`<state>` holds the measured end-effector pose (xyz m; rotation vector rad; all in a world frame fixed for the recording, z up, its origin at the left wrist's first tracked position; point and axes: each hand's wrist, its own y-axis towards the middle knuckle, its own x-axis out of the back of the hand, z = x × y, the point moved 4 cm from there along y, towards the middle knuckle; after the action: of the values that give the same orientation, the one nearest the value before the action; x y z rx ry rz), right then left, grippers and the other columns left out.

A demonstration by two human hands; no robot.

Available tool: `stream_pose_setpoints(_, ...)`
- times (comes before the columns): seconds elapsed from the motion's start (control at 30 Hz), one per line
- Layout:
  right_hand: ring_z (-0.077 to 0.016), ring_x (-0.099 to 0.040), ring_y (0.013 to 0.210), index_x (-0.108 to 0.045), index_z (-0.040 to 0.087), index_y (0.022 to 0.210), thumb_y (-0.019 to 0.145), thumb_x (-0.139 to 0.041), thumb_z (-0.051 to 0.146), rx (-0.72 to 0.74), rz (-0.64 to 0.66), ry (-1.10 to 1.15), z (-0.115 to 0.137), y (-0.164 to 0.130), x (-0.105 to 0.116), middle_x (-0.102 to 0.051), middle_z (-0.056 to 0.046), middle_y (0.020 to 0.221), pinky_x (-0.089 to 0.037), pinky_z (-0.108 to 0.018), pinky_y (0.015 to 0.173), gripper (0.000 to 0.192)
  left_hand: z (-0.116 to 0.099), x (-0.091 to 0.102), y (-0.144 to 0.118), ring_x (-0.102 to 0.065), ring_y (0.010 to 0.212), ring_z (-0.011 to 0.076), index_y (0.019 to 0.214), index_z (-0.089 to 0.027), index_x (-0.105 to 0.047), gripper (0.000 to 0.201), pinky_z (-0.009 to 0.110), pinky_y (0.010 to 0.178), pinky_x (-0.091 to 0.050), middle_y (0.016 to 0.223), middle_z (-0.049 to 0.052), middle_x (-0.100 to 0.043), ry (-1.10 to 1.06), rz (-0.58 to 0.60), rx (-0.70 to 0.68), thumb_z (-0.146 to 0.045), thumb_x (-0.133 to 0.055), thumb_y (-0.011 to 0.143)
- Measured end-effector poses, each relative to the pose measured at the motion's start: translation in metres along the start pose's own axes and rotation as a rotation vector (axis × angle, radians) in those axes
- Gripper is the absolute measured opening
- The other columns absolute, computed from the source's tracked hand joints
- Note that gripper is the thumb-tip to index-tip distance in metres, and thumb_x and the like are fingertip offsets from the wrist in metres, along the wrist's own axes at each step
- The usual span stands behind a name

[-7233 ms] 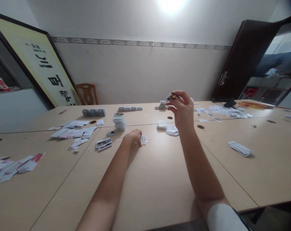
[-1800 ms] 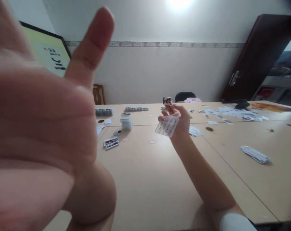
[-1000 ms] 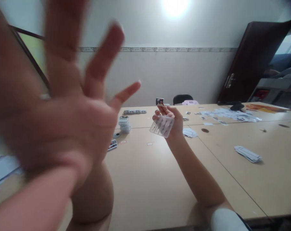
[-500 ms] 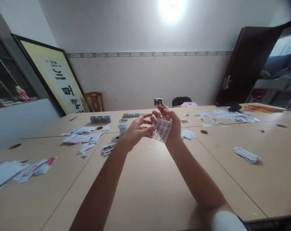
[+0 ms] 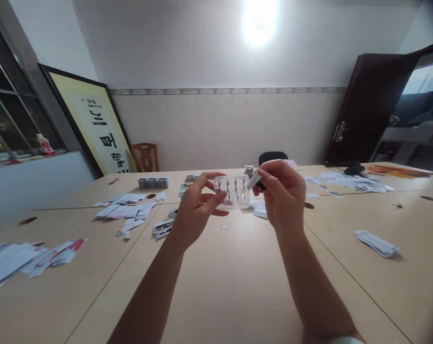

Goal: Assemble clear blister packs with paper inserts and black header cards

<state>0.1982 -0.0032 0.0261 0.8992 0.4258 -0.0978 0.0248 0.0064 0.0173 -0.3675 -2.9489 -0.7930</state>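
Note:
My left hand (image 5: 198, 205) grips a clear plastic case (image 5: 232, 192) by its left side, thumb in front and fingers behind. Rows of small dark, lash-like pieces show through it. In my right hand (image 5: 283, 193), thumb and fingers pinch a small white card (image 5: 254, 180), tilted, whose lower end is at the case's upper right edge. Whether card and case touch, I cannot tell. Both hands are raised above the table (image 5: 234, 282).
White paper slips (image 5: 125, 210) lie in piles on the left, with two dark printed cards (image 5: 163, 228) nearer the middle. A row of stacked cases (image 5: 154, 183) stands farther back. On the right lie a bundle of slips (image 5: 377, 243) and scattered papers (image 5: 356, 181).
The case has turned from a slanted hold between both hands to nearly upright in my left hand. My right hand has moved right and down with the card, now showing its white side.

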Motion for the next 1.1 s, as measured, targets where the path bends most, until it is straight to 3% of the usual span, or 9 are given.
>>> stream_pose_setpoints(0.13,-0.0102,-0.052,0.054,-0.069,0.023,0.073,0.081,-0.078,0.028,-0.034,0.167,-0.153,0.007,-0.010,-0.010,-0.059,0.003,0.066,-0.042,-0.025,0.045,0.014,-0.004,0.000,-0.006,-0.071,0.076,0.0155,0.117,-0.023,-0.062,0.038,0.030,0.063,-0.068,0.101,0.001,-0.052,0.025,-0.021,-0.046,-0.039,-0.075,0.085)
stream_pose_setpoints(0.23,-0.0098,-0.052,0.055,-0.066,0.021,0.073,0.083,-0.077,0.030,-0.049,0.219,-0.282,0.010,-0.015,-0.014,-0.058,0.003,0.065,-0.044,-0.024,0.047,0.017,-0.005,-0.001,-0.009,-0.072,0.076,0.0157,0.121,-0.023,-0.062,0.043,0.031,0.066,-0.068,0.111,0.004,-0.059,0.023,-0.039,-0.055,-0.039,-0.077,0.084)
stream_pose_setpoints(0.37,-0.0111,-0.055,0.063,-0.065,0.021,0.078,0.085,-0.074,0.024,-0.027,0.213,-0.394,0.010,-0.019,-0.016,-0.059,0.002,0.072,-0.048,-0.025,0.053,0.012,-0.009,-0.005,-0.011,-0.073,0.074,0.0170,0.129,-0.025,-0.058,0.051,0.030,0.065,-0.068,0.108,0.005,-0.067,0.020,-0.045,-0.067,-0.037,-0.077,0.083)
stream_pose_setpoints(0.63,-0.0118,-0.053,0.058,-0.069,0.023,0.077,0.084,-0.074,0.023,-0.023,0.179,-0.460,0.008,-0.018,-0.014,-0.061,0.002,0.067,-0.045,-0.027,0.052,0.008,-0.008,-0.011,-0.013,-0.070,0.069,0.0141,0.117,-0.022,-0.062,0.033,0.027,0.061,-0.066,0.084,0.001,-0.067,-0.091,0.023,-0.057,-0.046,-0.061,0.095)
stream_pose_setpoints(0.87,-0.0121,-0.054,0.058,-0.071,0.024,0.078,0.087,-0.072,0.023,0.041,0.188,-0.526,0.015,-0.021,-0.015,-0.063,0.002,0.069,-0.045,-0.027,0.054,0.010,-0.004,-0.010,-0.012,-0.074,0.088,0.0205,0.114,-0.023,-0.058,0.031,0.030,0.063,-0.067,0.096,0.004,-0.073,-0.168,0.098,-0.044,-0.042,-0.069,0.092)
stream_pose_setpoints(1.1,-0.0125,-0.053,0.057,-0.069,0.024,0.078,0.090,-0.068,0.023,0.069,0.191,-0.585,0.023,-0.027,-0.017,-0.062,0.002,0.067,-0.043,-0.028,0.055,0.012,-0.004,-0.009,-0.014,-0.072,0.066,0.0141,0.111,-0.024,-0.060,0.024,0.031,0.060,-0.067,0.085,0.000,-0.072,-0.184,0.102,-0.054,-0.041,-0.064,0.095)
